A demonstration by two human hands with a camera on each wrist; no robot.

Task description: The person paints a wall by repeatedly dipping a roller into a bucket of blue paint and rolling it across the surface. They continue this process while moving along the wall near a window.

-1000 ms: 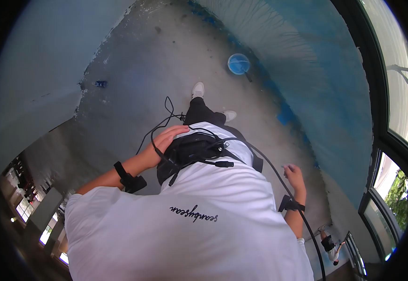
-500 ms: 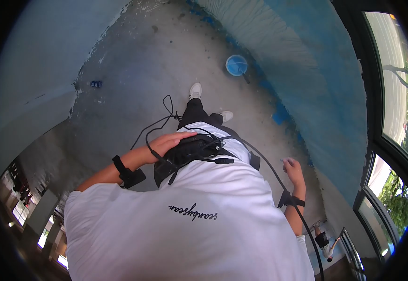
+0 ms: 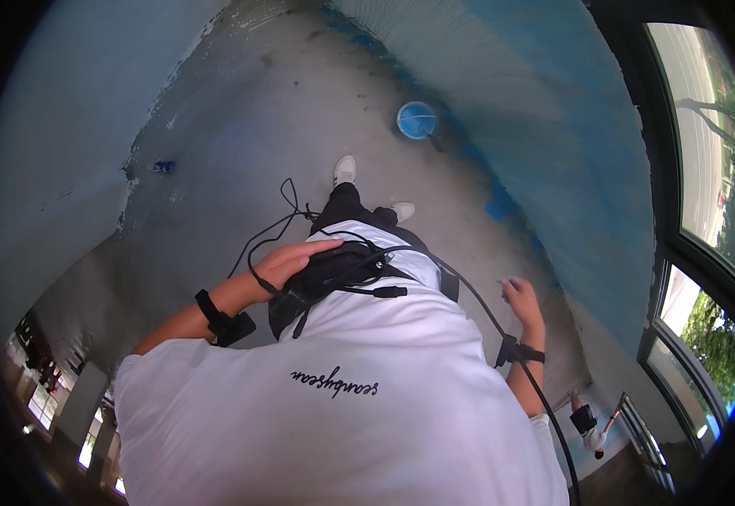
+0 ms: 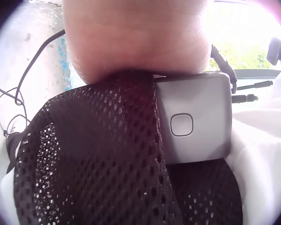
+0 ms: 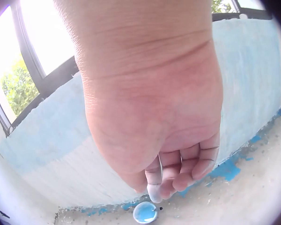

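Observation:
My left hand (image 3: pixel 293 261) rests with straight fingers on the black waist pouch (image 3: pixel 327 271), from which several black cables (image 3: pixel 376 292) come out. In the left wrist view, the heel of that hand (image 4: pixel 138 40) lies against the black mesh (image 4: pixel 93 154), beside a grey device (image 4: pixel 203 145) with a square button. My right hand (image 3: pixel 522 304) hangs away from the body at the right. The right wrist view shows its palm (image 5: pixel 154 108) with loosely curled fingers, nothing seen in them, and one whitish fingertip.
A blue paint bucket (image 3: pixel 416 121) stands on the grey floor (image 3: pixel 241 126) near the blue-painted wall (image 3: pixel 570 152). A small dark blue item (image 3: pixel 163 167) lies by the left wall. Windows line the right side; another person (image 3: pixel 589 428) is at lower right.
My left hand's fingers have shifted from the pouch's outer edge further across its top. The bucket and my front foot sit slightly further left and lower in the head view.

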